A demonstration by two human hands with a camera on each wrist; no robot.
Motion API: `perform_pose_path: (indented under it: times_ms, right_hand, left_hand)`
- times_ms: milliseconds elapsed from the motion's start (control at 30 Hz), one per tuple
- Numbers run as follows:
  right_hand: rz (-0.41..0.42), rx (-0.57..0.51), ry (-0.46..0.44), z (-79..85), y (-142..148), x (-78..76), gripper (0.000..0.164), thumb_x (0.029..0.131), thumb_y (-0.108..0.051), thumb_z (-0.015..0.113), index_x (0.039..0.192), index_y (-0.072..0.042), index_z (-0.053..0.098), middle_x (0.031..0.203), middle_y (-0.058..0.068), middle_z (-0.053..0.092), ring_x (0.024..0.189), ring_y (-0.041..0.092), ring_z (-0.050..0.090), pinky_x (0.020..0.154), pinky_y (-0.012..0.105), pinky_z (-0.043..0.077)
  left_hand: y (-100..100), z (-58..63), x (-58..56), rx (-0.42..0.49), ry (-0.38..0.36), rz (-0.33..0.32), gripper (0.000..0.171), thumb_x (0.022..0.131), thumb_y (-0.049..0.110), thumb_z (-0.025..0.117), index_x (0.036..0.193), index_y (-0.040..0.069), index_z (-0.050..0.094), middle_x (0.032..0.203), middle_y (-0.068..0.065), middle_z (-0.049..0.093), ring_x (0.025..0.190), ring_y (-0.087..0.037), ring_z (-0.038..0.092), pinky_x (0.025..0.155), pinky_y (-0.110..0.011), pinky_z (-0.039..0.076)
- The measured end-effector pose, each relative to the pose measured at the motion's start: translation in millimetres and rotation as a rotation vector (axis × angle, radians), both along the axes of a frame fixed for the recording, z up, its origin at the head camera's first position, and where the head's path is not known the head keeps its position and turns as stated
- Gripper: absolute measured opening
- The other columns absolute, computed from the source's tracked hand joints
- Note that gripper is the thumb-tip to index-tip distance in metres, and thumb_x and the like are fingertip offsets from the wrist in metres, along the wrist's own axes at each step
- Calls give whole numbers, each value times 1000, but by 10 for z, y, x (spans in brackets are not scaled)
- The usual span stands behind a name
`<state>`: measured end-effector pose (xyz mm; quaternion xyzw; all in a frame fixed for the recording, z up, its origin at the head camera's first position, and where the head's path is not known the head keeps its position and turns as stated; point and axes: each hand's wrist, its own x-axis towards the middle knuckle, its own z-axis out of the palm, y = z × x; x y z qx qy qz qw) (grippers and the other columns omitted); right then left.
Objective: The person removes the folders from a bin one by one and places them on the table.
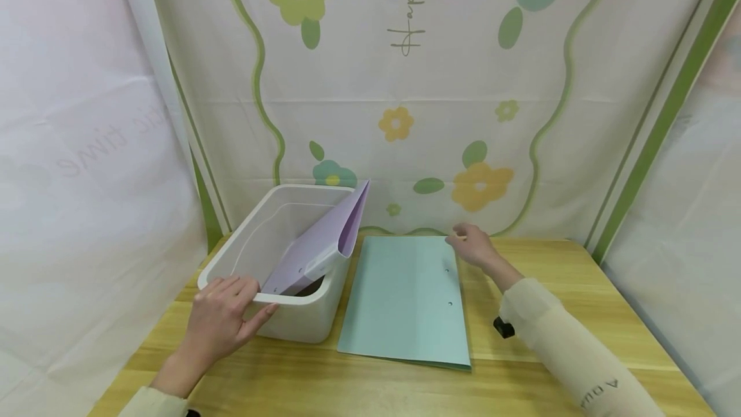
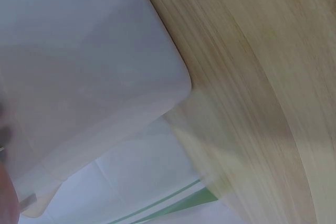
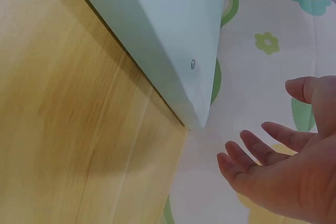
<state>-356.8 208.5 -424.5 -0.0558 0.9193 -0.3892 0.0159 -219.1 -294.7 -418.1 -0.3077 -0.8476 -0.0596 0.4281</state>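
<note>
My left hand point(image 1: 222, 317) grips the near rim of a white plastic bin point(image 1: 301, 325), fingers over the edge and thumb along the outside. The bin's smooth wall point(image 2: 89, 61) fills much of the left wrist view. Inside it a lilac folder point(image 1: 315, 237) leans at a slant, its upper end sticking out over the right rim. To the right, a pale teal folder point(image 1: 405, 301) with small metal rivets lies closed on the table. My right hand point(image 1: 476, 246) hovers by that folder's far right corner; in the right wrist view its fingers are spread and loosely bent, holding nothing.
A wooden table point(image 1: 532, 365) carries everything. Behind it hangs a white curtain point(image 1: 428, 82) with flowers and green wavy lines, and more cloth encloses both sides. Something dark shows at the bin's bottom under the lilac folder.
</note>
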Motion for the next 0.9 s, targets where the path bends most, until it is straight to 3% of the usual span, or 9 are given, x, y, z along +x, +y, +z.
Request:
perform_pose_path:
  times_ms: [233,600,900]
  right_hand:
    - [15,12,36,54,-44,67,66,105,-36,51,154,4,32,152,32,41,137,52,41,108,62,39]
    - [92,-57,83,159,-170,238,87,102,-48,59,162,-4,15,163,25,24,146,50,30,112,66,32]
    - [164,-62,176,255,-296,380,88,101,-55,57,163,-11,14,167,17,20,150,42,25,114,65,28]
  left_hand:
    - [-1,-3,2,-3,-7,4,57,103,66,39,75,16,41,66,9,36,57,-12,45,57,-42,49]
    - [1,-4,10,-4,-10,4,57,103,66,38,76,16,41,66,9,36,56,-12,45,58,-43,50]
    - [5,9,-5,5,18,-9,56,102,65,40,75,16,40,66,9,35,55,-12,43,53,-39,45]
